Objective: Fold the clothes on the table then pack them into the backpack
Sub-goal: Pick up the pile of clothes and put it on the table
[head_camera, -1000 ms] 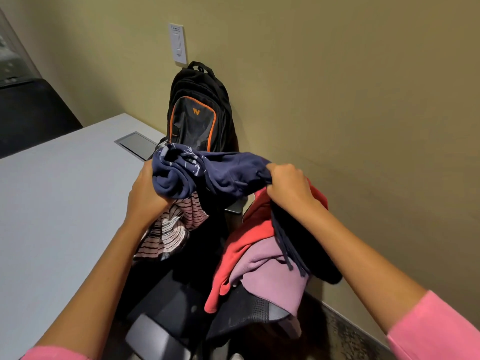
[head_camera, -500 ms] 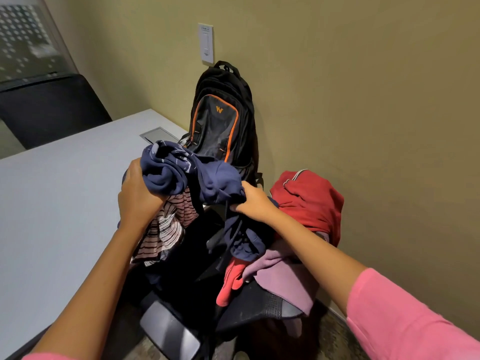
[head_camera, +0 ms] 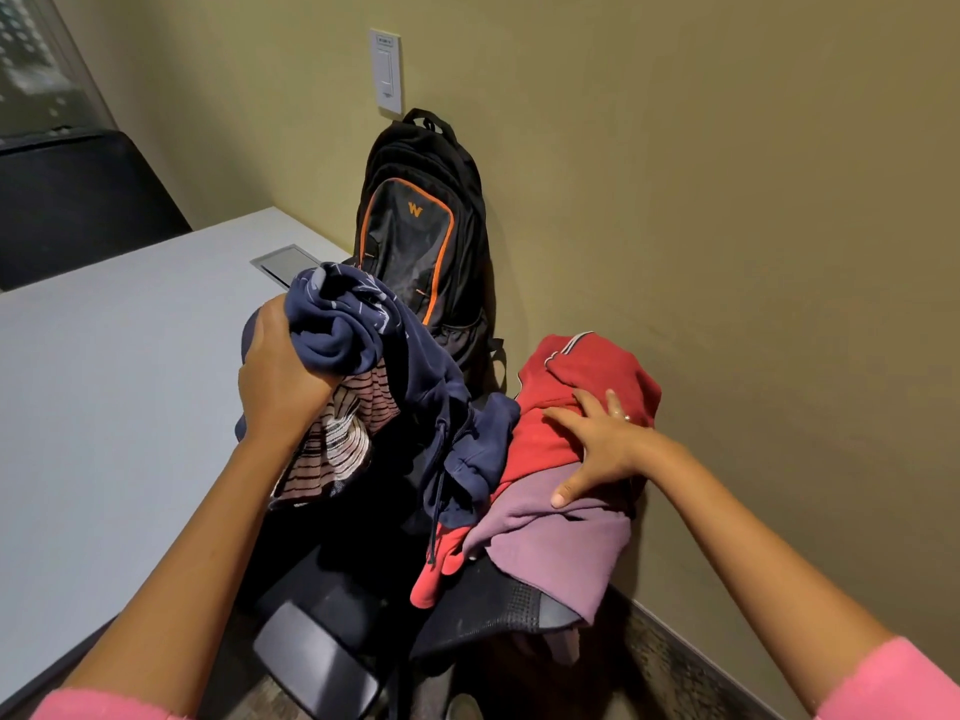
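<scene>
My left hand grips a bunched navy garment together with a striped pink-and-black cloth; the navy fabric hangs down to the right. My right hand lies flat with fingers spread on a red garment that sits over a mauve garment. Both pieces are draped on a black chair. A black backpack with orange trim stands upright against the wall, behind the navy garment, at the far corner of the table.
The grey table carries a flush cable hatch near the backpack. A dark chair back stands beyond the table at far left. The olive wall has a white switch plate. The chair's armrest lies below my arms.
My right hand let go of the navy garment and moved right onto the red garment. The navy garment's loose end dropped down. My left hand kept its hold.
</scene>
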The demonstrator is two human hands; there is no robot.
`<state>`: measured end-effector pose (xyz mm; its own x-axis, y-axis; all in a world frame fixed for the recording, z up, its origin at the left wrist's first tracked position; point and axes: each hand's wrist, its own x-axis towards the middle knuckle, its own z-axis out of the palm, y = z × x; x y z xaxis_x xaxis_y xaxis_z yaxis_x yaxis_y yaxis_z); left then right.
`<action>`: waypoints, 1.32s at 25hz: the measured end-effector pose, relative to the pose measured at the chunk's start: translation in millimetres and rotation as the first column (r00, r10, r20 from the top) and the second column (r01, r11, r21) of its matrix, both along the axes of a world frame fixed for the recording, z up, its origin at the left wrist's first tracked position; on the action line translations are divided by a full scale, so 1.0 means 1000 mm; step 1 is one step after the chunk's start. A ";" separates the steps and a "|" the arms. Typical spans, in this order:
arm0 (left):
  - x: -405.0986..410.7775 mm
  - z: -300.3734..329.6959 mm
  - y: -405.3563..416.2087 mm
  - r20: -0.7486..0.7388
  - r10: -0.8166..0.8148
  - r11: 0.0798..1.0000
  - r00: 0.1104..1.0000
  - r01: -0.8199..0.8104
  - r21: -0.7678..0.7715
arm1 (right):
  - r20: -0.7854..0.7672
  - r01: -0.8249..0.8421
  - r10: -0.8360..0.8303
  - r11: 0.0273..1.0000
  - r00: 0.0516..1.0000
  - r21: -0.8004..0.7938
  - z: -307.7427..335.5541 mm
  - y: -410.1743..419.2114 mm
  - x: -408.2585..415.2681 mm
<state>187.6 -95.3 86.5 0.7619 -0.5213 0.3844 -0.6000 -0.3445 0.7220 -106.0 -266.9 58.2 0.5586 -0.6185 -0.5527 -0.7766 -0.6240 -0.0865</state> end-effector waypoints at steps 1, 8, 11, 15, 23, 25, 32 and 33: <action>-0.003 0.000 -0.002 -0.009 -0.003 1.000 1.000 0.003 0.013 | -0.006 -0.016 0.016 1.000 1.000 -0.012 -0.001 0.002 -0.001; -0.023 -0.010 -0.006 -0.018 -0.112 0.992 0.994 0.112 0.057 | -0.083 -0.220 0.205 0.943 0.975 -0.250 -0.002 0.010 0.011; -0.030 -0.016 -0.001 -0.036 -0.149 0.987 0.988 0.151 0.055 | -0.056 -0.262 0.266 0.851 0.962 -0.455 -0.003 0.012 0.012; -0.033 -0.019 0.004 -0.040 -0.204 0.970 0.978 0.208 0.129 | 0.240 -0.082 0.288 0.780 0.927 -0.620 -0.019 0.014 0.007; -0.016 -0.034 -0.017 0.501 -0.354 0.928 0.790 0.229 0.295 | 0.550 0.108 0.485 0.675 0.680 -0.730 0.002 -0.021 0.026; -0.010 -0.037 -0.028 0.579 -0.439 0.895 0.687 0.281 0.346 | 0.574 0.130 0.556 0.641 0.602 -0.757 0.025 -0.030 0.039; 0.003 -0.038 -0.048 0.573 -0.472 0.881 0.670 0.383 0.278 | 0.470 0.139 0.859 0.450 0.205 -0.882 0.106 -0.037 0.116; 0.008 -0.032 -0.047 0.602 -0.439 0.897 0.667 0.369 0.244 | 0.441 0.111 0.887 0.428 0.139 -0.897 0.112 -0.035 0.130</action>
